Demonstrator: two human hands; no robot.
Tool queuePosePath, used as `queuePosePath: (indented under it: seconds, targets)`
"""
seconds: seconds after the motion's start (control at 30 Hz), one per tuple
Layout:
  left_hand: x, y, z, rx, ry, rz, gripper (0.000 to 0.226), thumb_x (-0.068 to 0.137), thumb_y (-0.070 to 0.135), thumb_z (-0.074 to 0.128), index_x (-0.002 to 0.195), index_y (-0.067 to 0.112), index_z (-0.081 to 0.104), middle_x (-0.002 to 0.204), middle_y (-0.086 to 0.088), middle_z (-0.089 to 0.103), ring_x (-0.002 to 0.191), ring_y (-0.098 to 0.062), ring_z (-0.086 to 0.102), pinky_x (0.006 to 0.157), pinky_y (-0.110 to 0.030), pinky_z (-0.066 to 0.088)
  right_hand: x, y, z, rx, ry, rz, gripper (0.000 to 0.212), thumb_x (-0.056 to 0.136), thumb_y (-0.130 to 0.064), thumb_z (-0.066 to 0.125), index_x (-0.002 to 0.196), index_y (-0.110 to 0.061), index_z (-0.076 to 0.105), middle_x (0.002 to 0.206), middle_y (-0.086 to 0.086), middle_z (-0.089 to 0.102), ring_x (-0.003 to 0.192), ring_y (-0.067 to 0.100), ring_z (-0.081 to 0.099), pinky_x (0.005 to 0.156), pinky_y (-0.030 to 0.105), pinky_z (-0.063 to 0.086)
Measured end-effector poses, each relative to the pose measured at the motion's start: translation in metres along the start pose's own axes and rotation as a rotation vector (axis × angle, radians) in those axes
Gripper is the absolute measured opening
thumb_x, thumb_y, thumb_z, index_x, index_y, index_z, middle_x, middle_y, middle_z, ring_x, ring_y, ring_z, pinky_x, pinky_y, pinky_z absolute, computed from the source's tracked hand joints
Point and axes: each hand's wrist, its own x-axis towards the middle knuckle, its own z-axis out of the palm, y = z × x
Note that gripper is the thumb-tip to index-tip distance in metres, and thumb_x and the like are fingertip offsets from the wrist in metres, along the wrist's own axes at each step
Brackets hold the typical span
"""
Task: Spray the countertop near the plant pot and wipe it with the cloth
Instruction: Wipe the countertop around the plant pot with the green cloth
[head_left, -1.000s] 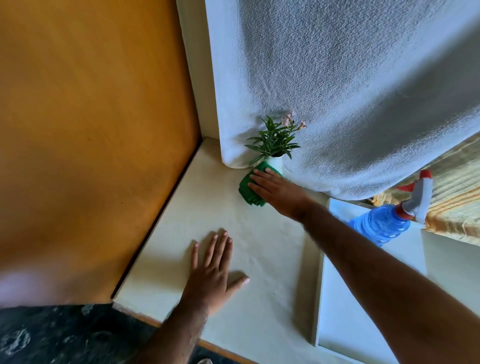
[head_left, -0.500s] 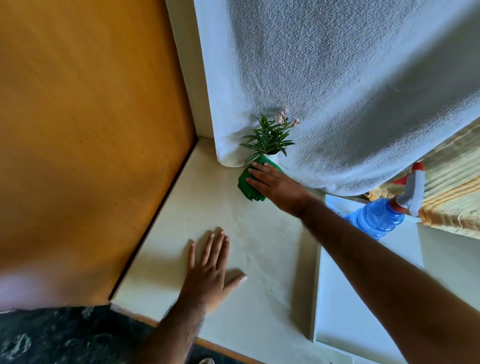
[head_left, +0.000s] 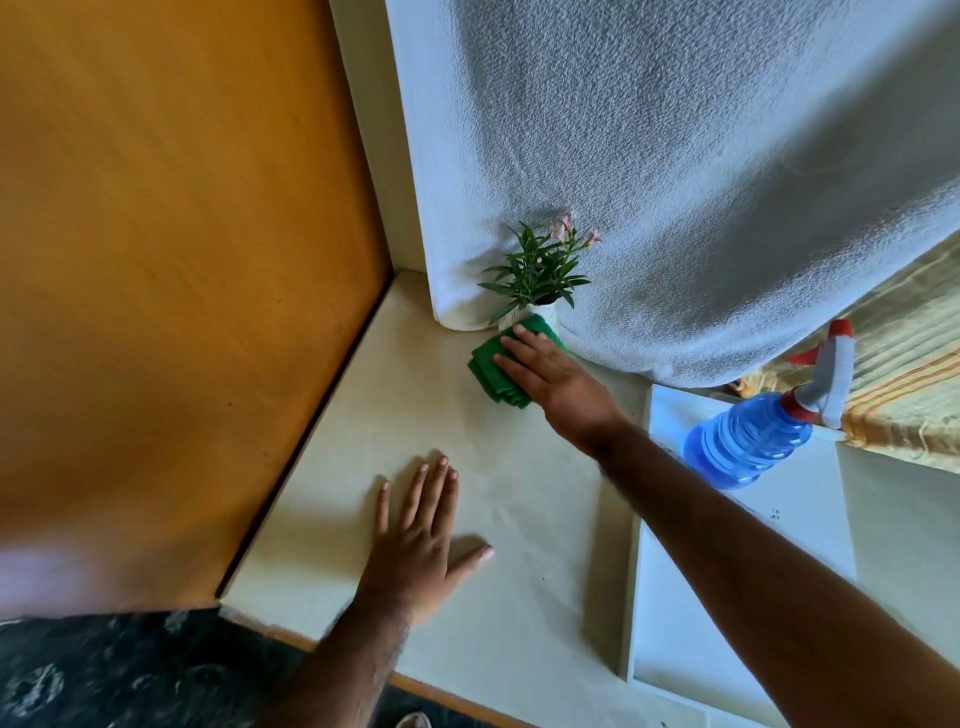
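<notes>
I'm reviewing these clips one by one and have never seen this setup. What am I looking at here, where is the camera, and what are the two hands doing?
There is no machine here: a person works with bare hands, and the single camera sits on their head, looking forward and down, so both arms reach in from the bottom of the picture.

The pale surface is a countertop. At its far end a small plant pot stands against a hanging white towel. The right hand lies flat on a folded green cloth, pressing it onto the countertop right beside the pot. The left hand rests open and flat on the countertop, holding nothing. To the right, a blue spray bottle stands on a white tray, untouched.
</notes>
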Motion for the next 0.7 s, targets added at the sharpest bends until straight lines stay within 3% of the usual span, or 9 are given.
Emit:
queuePosePath:
  seconds: [0.2, 0.3, 0.4, 0.5, 0.6, 0.7]
  targets:
    - [0.001, -0.001, 0.001, 0.016, -0.01, -0.008, 0.101, 0.087, 0.084, 0.018, 0.157, 0.015, -0.005, 0.168, -0.006, -0.005, 0.154, -0.025, -0.005, 0.12, -0.062, 0.0, 0.016, 0.013, -0.003, -0.077, -0.085, -0.117, 0.048, 0.095, 0.0, 0.028, 0.133, 0.004, 0.057, 0.143, 0.026, 0.052, 0.136, 0.045, 0.042, 0.114, 0.055, 0.033]
    - [0.001, -0.001, 0.001, 0.015, -0.004, -0.006, 0.101, 0.087, 0.084, 0.018, 0.157, 0.015, -0.005, 0.168, -0.005, -0.006, 0.154, -0.025, -0.006, 0.12, -0.061, -0.001, 0.019, 0.011, 0.004, -0.002, -0.157, -0.085, 0.05, 0.09, 0.015, 0.043, 0.138, 0.003, 0.052, 0.148, 0.025, 0.046, 0.141, 0.043, 0.036, 0.118, 0.049, 0.025]
    - [0.001, 0.0, 0.001, 0.016, 0.003, -0.004, 0.101, 0.088, 0.083, 0.02, 0.158, 0.014, -0.002, 0.169, -0.006, -0.003, 0.155, -0.025, -0.003, 0.12, -0.062, 0.0, 0.011, 0.004, 0.012, 0.082, -0.241, -0.002, 0.062, 0.089, 0.018, 0.038, 0.147, -0.003, 0.041, 0.157, 0.018, 0.034, 0.148, 0.032, 0.025, 0.122, 0.038, 0.017]
    - [0.001, 0.0, 0.002, 0.012, 0.005, -0.005, 0.101, 0.088, 0.083, 0.021, 0.158, 0.014, -0.001, 0.169, -0.007, -0.001, 0.155, -0.025, -0.001, 0.12, -0.062, 0.001, 0.006, -0.001, 0.011, 0.124, -0.19, 0.022, 0.066, 0.087, 0.021, 0.039, 0.147, -0.006, 0.042, 0.157, 0.015, 0.036, 0.148, 0.031, 0.026, 0.122, 0.038, 0.022]
    - [0.001, 0.0, 0.002, 0.009, 0.004, -0.009, 0.101, 0.088, 0.083, 0.021, 0.158, 0.014, -0.002, 0.169, -0.006, -0.001, 0.155, -0.025, 0.0, 0.12, -0.061, 0.001, 0.012, -0.005, 0.001, 0.084, -0.092, -0.068, 0.053, 0.09, 0.013, 0.036, 0.139, -0.001, 0.052, 0.148, 0.021, 0.048, 0.141, 0.04, 0.038, 0.117, 0.049, 0.032]
    - [0.0, 0.0, 0.001, 0.002, 0.009, -0.001, 0.1, 0.088, 0.083, 0.021, 0.158, 0.014, 0.0, 0.169, -0.007, 0.0, 0.155, -0.027, 0.001, 0.119, -0.062, 0.002, 0.027, 0.002, -0.01, 0.013, -0.038, -0.1, 0.049, 0.092, 0.006, 0.034, 0.135, 0.001, 0.056, 0.144, 0.023, 0.052, 0.137, 0.043, 0.042, 0.115, 0.051, 0.03]
